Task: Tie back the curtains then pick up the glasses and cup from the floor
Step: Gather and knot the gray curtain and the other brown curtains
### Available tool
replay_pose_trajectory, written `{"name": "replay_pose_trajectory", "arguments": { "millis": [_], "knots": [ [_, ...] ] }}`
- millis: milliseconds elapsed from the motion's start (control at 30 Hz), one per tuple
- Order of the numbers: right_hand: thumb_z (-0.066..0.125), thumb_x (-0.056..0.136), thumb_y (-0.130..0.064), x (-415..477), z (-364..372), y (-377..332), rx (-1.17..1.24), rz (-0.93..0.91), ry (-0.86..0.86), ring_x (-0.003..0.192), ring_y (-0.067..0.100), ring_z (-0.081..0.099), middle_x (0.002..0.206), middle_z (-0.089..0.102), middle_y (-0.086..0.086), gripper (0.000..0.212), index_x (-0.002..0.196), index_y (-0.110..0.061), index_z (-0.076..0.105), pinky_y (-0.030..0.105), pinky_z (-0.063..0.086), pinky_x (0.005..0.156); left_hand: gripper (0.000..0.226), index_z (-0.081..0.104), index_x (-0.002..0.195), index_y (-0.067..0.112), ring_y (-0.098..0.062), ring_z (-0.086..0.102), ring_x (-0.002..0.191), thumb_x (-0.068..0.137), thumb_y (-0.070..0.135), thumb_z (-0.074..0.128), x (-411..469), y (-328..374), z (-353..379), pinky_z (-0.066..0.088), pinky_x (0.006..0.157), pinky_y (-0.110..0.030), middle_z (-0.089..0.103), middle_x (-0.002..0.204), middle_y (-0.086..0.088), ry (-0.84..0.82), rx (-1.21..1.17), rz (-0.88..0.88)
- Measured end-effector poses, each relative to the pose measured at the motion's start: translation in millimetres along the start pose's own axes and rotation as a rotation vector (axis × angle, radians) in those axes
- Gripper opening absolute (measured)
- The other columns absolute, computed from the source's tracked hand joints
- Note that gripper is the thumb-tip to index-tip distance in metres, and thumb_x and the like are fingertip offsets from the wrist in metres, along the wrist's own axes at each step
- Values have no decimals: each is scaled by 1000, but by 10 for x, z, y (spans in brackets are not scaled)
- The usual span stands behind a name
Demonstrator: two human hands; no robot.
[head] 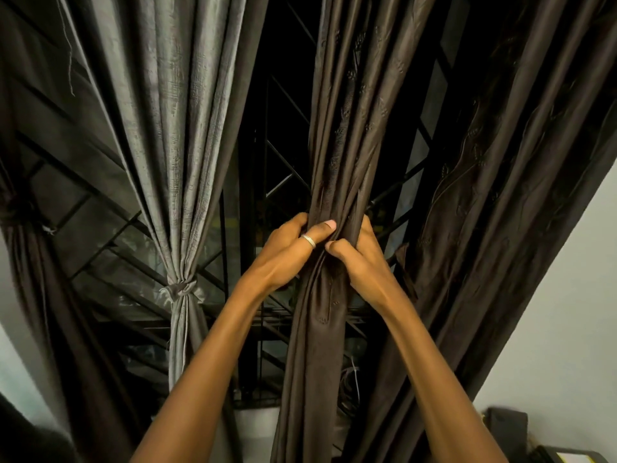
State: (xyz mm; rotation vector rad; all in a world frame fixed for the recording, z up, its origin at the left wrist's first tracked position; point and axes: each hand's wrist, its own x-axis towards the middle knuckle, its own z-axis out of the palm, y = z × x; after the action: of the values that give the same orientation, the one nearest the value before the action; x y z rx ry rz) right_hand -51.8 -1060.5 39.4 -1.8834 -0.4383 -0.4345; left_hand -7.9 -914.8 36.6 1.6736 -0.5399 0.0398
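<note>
The left hand (pixel 288 253) and right hand (pixel 359 264) each keep a clamped grip on the glossy brown curtain (pixel 337 155), which is bunched tight. A knotted grey curtain (pixel 180 202) hangs at nine o'clock.

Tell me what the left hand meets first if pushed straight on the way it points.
The left hand grips the brown curtain, so that comes first; behind it, probably the window grille, though depth is unclear.

The left grip (pixel 287 252) and the right grip (pixel 359 262) clutched the gathered brown curtain (pixel 337 145) from either side, thumbs touching. Left of that curtain hung a grey curtain (pixel 173 128), tied in a knot
</note>
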Motion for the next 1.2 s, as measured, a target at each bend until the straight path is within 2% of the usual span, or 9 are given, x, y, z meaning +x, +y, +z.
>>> {"name": "replay_pose_trajectory", "arguments": {
  "millis": [67,133,233,400,600,700,867,1033,1200],
  "knots": [
    [57,79,-32,30,-111,26,88,64,-52,122,10,59,137,57,2,44,121,-44,64,29,50,100,58,60,134,25,-10,67,116,85,57,66,-1,-6,-10,50,107,-40,71,124,6,-18,-34,-7],
    [55,86,-22,66,-237,33,144,107,-113,111,5,66,122,69,-2,36,121,-26,65,20,53,90,45,60,133,22,-8,67,114,94,44,65,-13,-5,-17,51,105,-36,71,123,5,-36,-52,4],
    [51,100,-8,124,-362,56,123,132,-169,106,-4,67,118,69,-12,32,119,-32,61,14,52,86,41,58,137,20,-5,67,114,98,33,60,-22,22,-11,53,100,-26,70,125,6,-68,-52,29],
    [60,100,-37,179,-457,179,-223,72,-145,124,2,59,134,63,-15,39,138,-33,55,31,48,105,38,64,133,26,-3,67,113,99,40,61,23,17,-25,52,104,-32,71,122,12,-20,35,22],
    [46,86,-68,182,-414,191,-599,9,27,91,11,64,101,64,-7,43,110,-34,58,43,58,79,60,51,142,25,-7,59,121,92,53,65,33,39,32,52,101,-27,59,136,7,90,251,91],
    [46,88,-69,161,-367,225,-681,-8,108,87,17,62,96,61,-5,45,113,-33,54,43,56,73,84,39,148,27,-9,53,130,80,63,72,7,4,52,45,112,-38,49,146,7,0,257,72],
    [52,96,-59,96,-287,231,-818,-56,243,81,24,62,94,61,0,47,127,-24,46,34,46,61,81,35,147,24,-10,50,127,84,51,76,11,-5,103,45,106,-30,46,142,5,111,279,69],
    [58,92,-59,58,-222,222,-769,-60,299,91,24,67,109,66,3,54,128,-21,44,34,53,66,57,45,135,20,-10,59,105,90,44,71,55,42,179,48,76,-17,54,124,4,330,348,85],
    [70,90,-51,60,-421,176,-399,103,31,106,5,60,124,58,-12,67,138,-22,34,17,51,84,43,46,131,21,-12,63,84,96,35,67,21,76,77,52,72,-22,56,115,4,310,250,49]
  ]
}}
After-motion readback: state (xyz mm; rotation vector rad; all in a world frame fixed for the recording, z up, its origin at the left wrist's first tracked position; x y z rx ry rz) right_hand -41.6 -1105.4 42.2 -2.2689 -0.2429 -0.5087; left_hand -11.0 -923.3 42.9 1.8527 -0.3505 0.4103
